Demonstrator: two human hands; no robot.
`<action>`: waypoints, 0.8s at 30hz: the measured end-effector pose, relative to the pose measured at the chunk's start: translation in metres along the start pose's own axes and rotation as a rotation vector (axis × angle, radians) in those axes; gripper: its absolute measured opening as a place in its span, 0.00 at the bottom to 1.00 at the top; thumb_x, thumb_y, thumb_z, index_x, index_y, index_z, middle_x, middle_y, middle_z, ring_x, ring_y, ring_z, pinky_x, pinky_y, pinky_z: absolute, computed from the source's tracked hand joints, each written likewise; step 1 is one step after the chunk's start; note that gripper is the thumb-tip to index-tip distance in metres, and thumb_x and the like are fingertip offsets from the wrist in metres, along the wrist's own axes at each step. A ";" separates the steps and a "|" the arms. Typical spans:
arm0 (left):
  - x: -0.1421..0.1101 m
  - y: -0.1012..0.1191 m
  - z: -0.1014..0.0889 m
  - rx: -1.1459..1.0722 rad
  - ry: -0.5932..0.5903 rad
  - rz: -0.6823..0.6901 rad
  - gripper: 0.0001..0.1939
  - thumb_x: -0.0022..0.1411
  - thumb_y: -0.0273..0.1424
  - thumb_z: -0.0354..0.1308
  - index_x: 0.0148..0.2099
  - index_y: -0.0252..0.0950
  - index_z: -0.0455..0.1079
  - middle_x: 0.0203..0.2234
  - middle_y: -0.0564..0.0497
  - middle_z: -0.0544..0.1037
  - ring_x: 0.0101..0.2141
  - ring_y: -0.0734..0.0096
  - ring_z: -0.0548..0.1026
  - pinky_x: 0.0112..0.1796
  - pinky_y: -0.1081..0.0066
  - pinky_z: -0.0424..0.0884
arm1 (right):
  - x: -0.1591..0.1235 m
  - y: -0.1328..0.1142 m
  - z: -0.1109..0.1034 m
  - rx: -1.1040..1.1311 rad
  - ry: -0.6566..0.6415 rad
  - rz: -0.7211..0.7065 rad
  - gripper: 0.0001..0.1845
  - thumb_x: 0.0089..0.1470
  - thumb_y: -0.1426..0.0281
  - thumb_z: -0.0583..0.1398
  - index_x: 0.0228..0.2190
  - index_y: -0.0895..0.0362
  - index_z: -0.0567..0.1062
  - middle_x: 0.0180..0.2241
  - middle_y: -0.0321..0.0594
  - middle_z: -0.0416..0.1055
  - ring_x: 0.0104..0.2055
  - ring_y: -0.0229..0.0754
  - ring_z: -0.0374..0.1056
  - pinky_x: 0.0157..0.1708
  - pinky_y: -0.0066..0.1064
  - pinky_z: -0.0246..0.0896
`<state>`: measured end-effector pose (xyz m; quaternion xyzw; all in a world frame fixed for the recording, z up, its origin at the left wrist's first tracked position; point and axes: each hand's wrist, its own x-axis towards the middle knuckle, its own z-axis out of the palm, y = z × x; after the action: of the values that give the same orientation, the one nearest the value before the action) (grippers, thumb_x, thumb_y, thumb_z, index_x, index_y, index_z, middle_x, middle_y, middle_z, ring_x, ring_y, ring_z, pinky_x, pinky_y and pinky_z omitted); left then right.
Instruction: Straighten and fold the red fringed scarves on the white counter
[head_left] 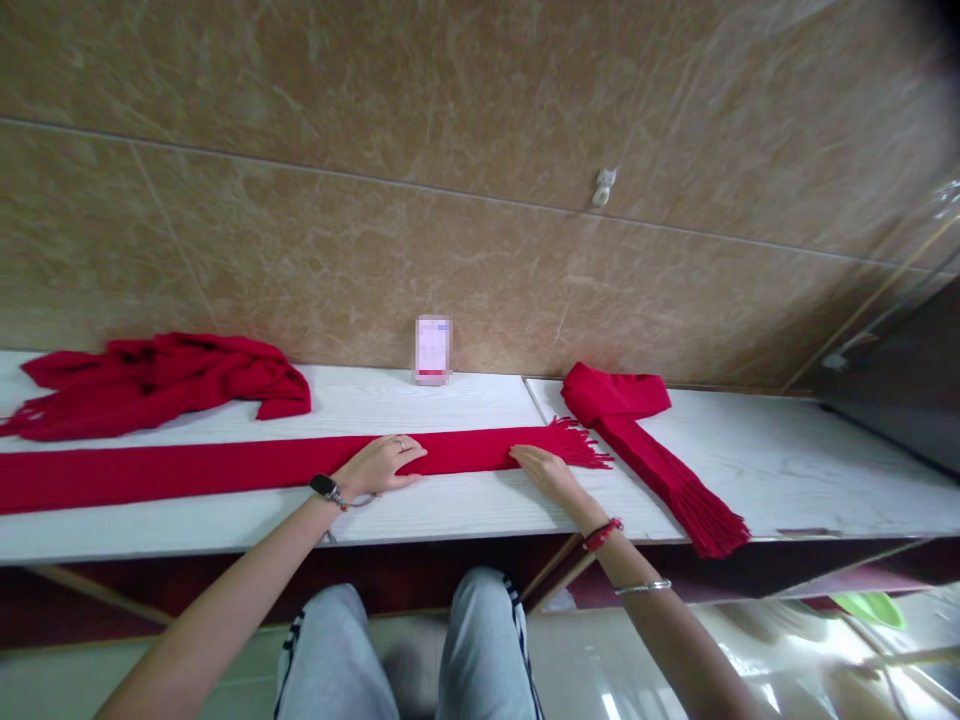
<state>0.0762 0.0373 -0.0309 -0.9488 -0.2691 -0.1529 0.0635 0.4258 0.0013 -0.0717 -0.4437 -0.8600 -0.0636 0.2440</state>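
A long red scarf lies stretched flat along the white table, its fringed end pointing right. My left hand rests flat on the scarf near its middle, fingers out; a watch is on that wrist. My right hand lies flat with fingers stretched on the scarf close to the fringe, with a red band and a bangle on that arm.
A crumpled red scarf is heaped at the back left. Another folded red scarf lies at the right, its fringe hanging over the front edge. A small pink card stands against the brown tiled wall.
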 end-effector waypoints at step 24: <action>-0.002 0.002 0.005 0.058 0.050 0.046 0.15 0.63 0.36 0.48 0.46 0.33 0.68 0.39 0.45 0.74 0.40 0.66 0.71 0.41 0.67 0.66 | 0.005 -0.005 -0.008 0.018 0.056 0.078 0.14 0.57 0.69 0.49 0.36 0.56 0.74 0.35 0.45 0.73 0.39 0.46 0.67 0.40 0.39 0.62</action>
<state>0.0768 0.0356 -0.0365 -0.9483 -0.2499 -0.1671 0.1014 0.4225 -0.0001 -0.0623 -0.4725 -0.8355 -0.0586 0.2742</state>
